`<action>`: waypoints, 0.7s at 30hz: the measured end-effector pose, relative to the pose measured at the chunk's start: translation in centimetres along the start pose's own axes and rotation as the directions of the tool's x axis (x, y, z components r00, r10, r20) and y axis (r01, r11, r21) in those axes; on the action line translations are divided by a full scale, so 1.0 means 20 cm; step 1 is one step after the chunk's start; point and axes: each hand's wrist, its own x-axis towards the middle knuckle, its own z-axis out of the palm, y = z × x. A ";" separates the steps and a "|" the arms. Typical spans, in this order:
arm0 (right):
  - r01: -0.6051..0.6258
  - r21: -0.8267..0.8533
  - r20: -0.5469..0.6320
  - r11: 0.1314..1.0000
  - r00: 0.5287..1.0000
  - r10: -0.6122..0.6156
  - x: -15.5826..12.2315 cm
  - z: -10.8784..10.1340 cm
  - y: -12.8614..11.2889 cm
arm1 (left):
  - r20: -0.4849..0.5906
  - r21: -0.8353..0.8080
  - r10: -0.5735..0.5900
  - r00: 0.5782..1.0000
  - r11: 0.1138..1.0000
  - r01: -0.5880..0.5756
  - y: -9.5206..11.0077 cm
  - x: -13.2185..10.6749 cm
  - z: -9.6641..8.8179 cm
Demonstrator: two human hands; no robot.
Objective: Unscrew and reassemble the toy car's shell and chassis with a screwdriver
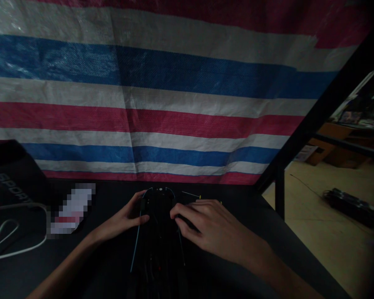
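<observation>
A long black object (160, 207) with thin bluish lines along both sides lies on the dark table in front of me; its kind is too dark to make out. My left hand (133, 216) is closed round its upper left side, thumb on top and fingers at the outer edge. At the opposite side, my right hand (202, 222) has its thumb and fingers bent together against the right edge. What lies between those fingertips is hidden. Just beyond the right hand is a thin rod (191, 194) with a yellow end.
A white cable (18, 253) curls on the table (90, 274) at left, near a blurred-out pale item (73, 209). Behind it stands a black box (15, 174) marked "SPORT". A striped plastic sheet (174, 120) hangs behind the table; a dark frame post (314, 120) slants at right.
</observation>
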 end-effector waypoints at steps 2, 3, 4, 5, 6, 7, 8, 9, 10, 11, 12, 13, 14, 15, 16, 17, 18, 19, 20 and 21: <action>-0.038 -0.064 0.026 0.997 0.999 0.040 0.00 0.01 0.01 | 0.005 0.001 0.011 1.000 1.000 -0.011 -0.01 0.00 0.00; -0.056 -0.080 0.033 0.995 0.998 0.058 0.00 0.00 0.01 | 0.005 0.005 0.015 1.000 1.000 -0.015 -0.01 0.00 0.00; -0.068 -0.083 0.030 0.994 0.997 0.071 0.00 0.00 0.00 | 0.004 0.008 0.016 1.000 1.000 -0.016 -0.01 0.00 0.00; -0.069 -0.072 0.020 0.995 0.997 0.071 -0.01 -0.01 0.00 | 0.005 0.012 0.016 1.000 1.000 -0.016 -0.01 0.00 0.00; -0.058 -0.054 0.004 0.997 0.998 0.058 -0.01 -0.02 0.00 | 0.005 0.015 0.016 1.000 1.000 -0.016 0.00 0.00 0.00; -0.032 -0.033 -0.014 0.999 0.999 0.032 -0.01 -0.02 -0.01 | 0.004 0.016 0.015 1.000 1.000 -0.015 0.00 0.00 0.00; 0.000 -0.016 -0.028 1.000 1.000 0.000 -0.01 -0.02 -0.01 | 0.003 0.017 0.011 1.000 1.000 -0.011 0.00 0.00 0.00; 0.025 -0.008 -0.035 1.000 0.999 -0.025 -0.01 -0.02 -0.01 | 0.000 0.018 0.006 1.000 1.000 -0.006 0.01 0.00 0.00; 0.037 -0.012 -0.033 0.999 0.999 -0.037 -0.01 -0.02 0.00 | -0.004 0.020 0.002 1.000 1.000 -0.002 0.01 0.00 0.00; 0.034 -0.029 -0.024 0.999 0.999 -0.035 -0.01 -0.01 0.00 | -0.008 0.023 -0.002 1.000 1.000 0.002 0.01 0.00 0.00; 0.016 -0.059 -0.011 0.998 1.000 -0.017 -0.01 -0.01 0.01 | -0.008 0.025 -0.007 1.000 1.000 0.007 0.01 0.00 0.00; -0.010 -0.094 -0.002 0.996 1.000 0.010 -0.01 0.00 0.01 | -0.003 0.026 -0.009 1.000 1.000 0.009 0.01 0.00 0.00; -0.036 -0.122 0.003 0.992 0.999 0.037 -0.01 0.00 0.02 | 0.001 0.024 -0.008 1.000 1.000 0.008 0.02 0.00 0.00; -0.054 -0.132 0.004 0.990 0.998 0.055 -0.01 0.00 0.02 | 0.005 0.022 -0.007 1.000 1.000 0.007 0.02 0.00 0.00; -0.064 -0.120 0.004 0.991 0.998 0.065 -0.01 -0.01 0.02 | 0.007 0.022 -0.008 1.000 1.000 0.008 0.02 0.00 0.00; -0.066 -0.089 0.001 0.994 0.998 0.066 -0.01 -0.02 0.02 | 0.009 0.022 -0.010 1.000 1.000 0.010 0.02 0.00 0.00; -0.059 -0.049 -0.003 0.997 0.998 0.059 -0.01 -0.02 0.02 | 0.010 0.021 -0.010 1.000 1.000 0.010 0.02 0.00 0.01; -0.049 -0.011 -0.005 0.999 0.999 0.049 -0.01 -0.03 0.01 | 0.009 0.020 -0.011 1.000 1.000 0.011 0.03 0.00 0.01; -0.040 0.015 -0.005 0.999 0.999 0.040 0.00 -0.04 0.01 | 0.010 0.020 -0.011 1.000 1.000 0.011 0.03 0.00 0.01; -0.033 0.028 -0.002 0.999 0.999 0.033 0.00 -0.04 0.01 | 0.009 0.021 -0.011 1.000 1.000 0.011 0.03 0.00 0.01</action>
